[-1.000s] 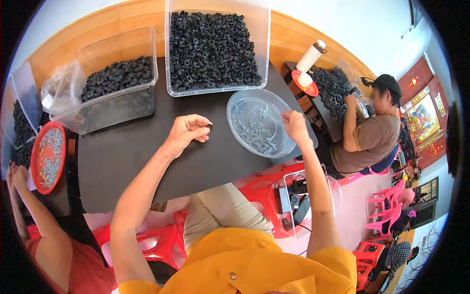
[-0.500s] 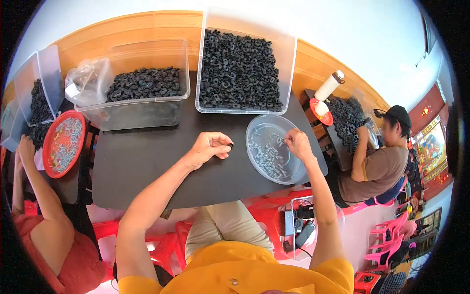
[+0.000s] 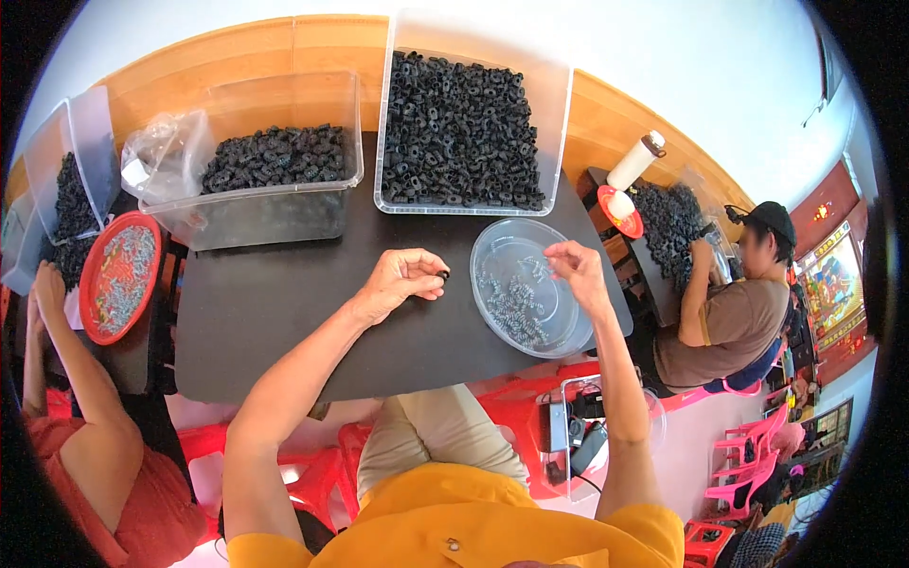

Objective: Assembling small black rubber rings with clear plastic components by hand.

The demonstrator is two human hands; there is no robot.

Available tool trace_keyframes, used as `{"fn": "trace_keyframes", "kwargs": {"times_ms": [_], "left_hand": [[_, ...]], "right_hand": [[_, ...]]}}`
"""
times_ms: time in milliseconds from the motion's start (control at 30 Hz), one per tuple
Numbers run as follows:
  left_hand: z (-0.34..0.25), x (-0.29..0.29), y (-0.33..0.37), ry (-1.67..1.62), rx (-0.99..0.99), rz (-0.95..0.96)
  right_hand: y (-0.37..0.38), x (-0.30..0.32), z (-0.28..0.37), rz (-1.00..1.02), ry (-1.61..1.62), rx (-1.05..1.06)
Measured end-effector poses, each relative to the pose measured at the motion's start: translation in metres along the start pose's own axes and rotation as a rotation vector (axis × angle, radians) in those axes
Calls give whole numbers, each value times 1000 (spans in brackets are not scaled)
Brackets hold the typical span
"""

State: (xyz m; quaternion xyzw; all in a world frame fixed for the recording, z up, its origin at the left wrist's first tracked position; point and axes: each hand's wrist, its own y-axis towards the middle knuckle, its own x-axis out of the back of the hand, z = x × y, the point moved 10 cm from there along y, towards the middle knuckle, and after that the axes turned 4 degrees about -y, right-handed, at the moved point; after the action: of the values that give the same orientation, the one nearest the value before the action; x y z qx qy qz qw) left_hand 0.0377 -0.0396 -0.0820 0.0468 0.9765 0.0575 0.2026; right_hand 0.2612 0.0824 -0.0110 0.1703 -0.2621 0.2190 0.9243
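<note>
My left hand (image 3: 402, 284) is closed in a pinch above the dark table, gripping a small black plastic part (image 3: 443, 275) whose end shows at the fingertips. Over the right side of a round clear plastic tray (image 3: 571, 333), my right hand (image 3: 578, 273) has thumb and fingers pressed together. Whatever may be between those fingers is too small to make out. Small metal springs (image 3: 516, 308) lie loose in the tray, mostly toward its left and near side, with a few below my right fingertips.
Clear bins of black parts stand at the back: a tall one (image 3: 464, 133) and a low one (image 3: 275, 218) with a plastic bag (image 3: 170, 156). Left, a co-worker's hands are by a red tray (image 3: 121, 275); another person (image 3: 729, 312) works at right, near a bottle (image 3: 636, 161).
My right hand has lifted slightly from the springs and drawn its fingertips a little toward the left. My left hand still holds the black part, almost in place.
</note>
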Motion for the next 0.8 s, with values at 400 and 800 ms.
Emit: {"fn": "trace_keyframes", "kwargs": {"times_ms": [400,800], "left_hand": [[3,2,1,25,-8,-12],[3,2,-1,44,3,-42]], "right_hand": [[-7,-121,76,231,116,94],[-15,-119,105,155,-103,243]]}}
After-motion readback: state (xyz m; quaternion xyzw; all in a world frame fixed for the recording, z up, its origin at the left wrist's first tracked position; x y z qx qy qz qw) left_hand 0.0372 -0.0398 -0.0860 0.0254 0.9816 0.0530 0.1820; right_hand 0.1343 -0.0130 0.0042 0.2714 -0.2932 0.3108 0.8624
